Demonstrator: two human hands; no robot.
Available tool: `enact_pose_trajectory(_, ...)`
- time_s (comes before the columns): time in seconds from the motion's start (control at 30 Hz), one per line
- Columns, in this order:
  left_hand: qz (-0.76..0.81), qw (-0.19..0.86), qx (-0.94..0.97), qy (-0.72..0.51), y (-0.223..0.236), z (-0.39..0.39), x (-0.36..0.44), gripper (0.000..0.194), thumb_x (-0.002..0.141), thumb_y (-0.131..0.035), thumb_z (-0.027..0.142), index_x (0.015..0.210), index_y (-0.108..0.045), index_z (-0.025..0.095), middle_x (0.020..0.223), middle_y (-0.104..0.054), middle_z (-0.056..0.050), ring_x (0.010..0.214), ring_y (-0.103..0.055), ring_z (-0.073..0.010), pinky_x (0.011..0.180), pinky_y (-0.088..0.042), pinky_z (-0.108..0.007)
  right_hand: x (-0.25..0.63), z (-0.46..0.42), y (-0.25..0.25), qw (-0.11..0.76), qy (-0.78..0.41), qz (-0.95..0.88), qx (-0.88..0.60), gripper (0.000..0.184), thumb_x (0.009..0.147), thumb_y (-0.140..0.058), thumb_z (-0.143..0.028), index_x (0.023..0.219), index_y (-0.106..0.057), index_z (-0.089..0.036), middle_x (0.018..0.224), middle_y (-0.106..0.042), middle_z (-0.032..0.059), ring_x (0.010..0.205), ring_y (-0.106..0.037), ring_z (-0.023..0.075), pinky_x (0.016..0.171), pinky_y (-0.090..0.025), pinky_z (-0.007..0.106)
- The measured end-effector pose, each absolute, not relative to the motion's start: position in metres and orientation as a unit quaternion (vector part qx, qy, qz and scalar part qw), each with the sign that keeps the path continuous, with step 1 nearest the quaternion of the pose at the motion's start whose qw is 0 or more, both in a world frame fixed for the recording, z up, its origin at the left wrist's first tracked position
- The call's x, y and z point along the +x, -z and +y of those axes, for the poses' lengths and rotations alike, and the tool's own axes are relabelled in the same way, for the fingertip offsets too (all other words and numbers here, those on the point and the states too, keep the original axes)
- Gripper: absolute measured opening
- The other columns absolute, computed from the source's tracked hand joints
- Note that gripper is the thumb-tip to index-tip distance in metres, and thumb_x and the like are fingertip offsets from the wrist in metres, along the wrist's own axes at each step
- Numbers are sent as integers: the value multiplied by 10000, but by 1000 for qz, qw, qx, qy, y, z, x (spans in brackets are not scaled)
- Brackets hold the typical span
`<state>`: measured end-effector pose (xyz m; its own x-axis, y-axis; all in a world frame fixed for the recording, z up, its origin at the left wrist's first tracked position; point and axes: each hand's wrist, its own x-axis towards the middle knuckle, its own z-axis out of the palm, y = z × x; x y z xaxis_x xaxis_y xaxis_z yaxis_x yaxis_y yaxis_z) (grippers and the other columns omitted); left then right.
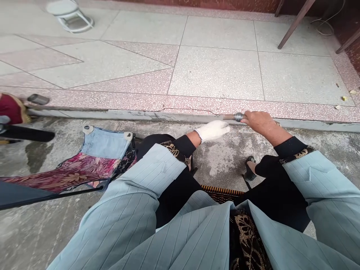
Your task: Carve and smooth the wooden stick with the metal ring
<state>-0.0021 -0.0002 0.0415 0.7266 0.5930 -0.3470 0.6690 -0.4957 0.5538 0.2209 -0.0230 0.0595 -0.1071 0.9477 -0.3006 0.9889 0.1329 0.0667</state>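
My right hand (260,122), bare, is closed round a short brown stick. Grey wire (239,117) is wound in a thick coil on the stick beside my thumb and forefinger. The stick's bare end (228,117) points left, over the step's edge. A thin dark strand (191,109) curves leftward from near that end along the pink border. My left hand (213,131) wears a white knitted glove and hangs just below the stick, apart from it. Its fingers reach out to the right, and I see nothing in them.
A raised tiled floor (216,71) ends in a low concrete step ahead. To my left stands a folding chair with floral cloth (92,165). A white stool (70,15), a grey cup-like object (38,99) and a red shoe (12,108) lie farther left. Wooden legs (296,24) rise at upper right.
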Motion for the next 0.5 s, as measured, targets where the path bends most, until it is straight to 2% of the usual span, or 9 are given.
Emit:
enact_pose_trajectory(0.1,328,449,831,24,-43,-9,1,468,984,-330,497,938,-634,144,698,-593,-20,549,-512,-127,576,-364,-256,230,-19,-61,3,161,707,688,466,994,-391,-551,1047,-616,-146,879,-679,145,741,-595,226,657,-401,318)
enact_pose_trajectory(0.2,300,455,838,-33,-41,-13,4,449,983,-340,471,814,-594,142,681,-558,-14,571,-481,-116,592,-354,-253,237,-19,-63,-144,342,694,617,518,963,-380,-641,814,-548,-174,686,-574,52,587,-491,146,585,-381,280)
enact_pose_trajectory(0.3,279,469,834,-80,-38,-12,3,467,980,-344,474,742,-573,144,660,-539,-13,589,-466,-113,608,-355,-252,237,-26,-67,-236,477,665,524,560,896,-429,-736,769,-481,-193,652,-500,9,532,-429,113,531,-363,261)
enact_pose_trajectory(0.4,273,528,799,-87,-38,-11,-1,474,961,-383,507,730,-582,143,641,-535,-14,569,-455,-106,595,-365,-252,235,-35,-72,-253,555,646,459,554,870,-471,-747,817,-492,-196,657,-484,-5,523,-412,108,514,-353,256)
enact_pose_trajectory(0.5,289,573,762,-86,-41,-9,-7,389,910,-500,486,757,-610,145,647,-558,-25,586,-482,-119,595,-376,-263,235,-42,-69,-193,597,671,395,545,889,-459,-727,869,-529,-188,661,-481,-13,533,-422,108,539,-369,257)
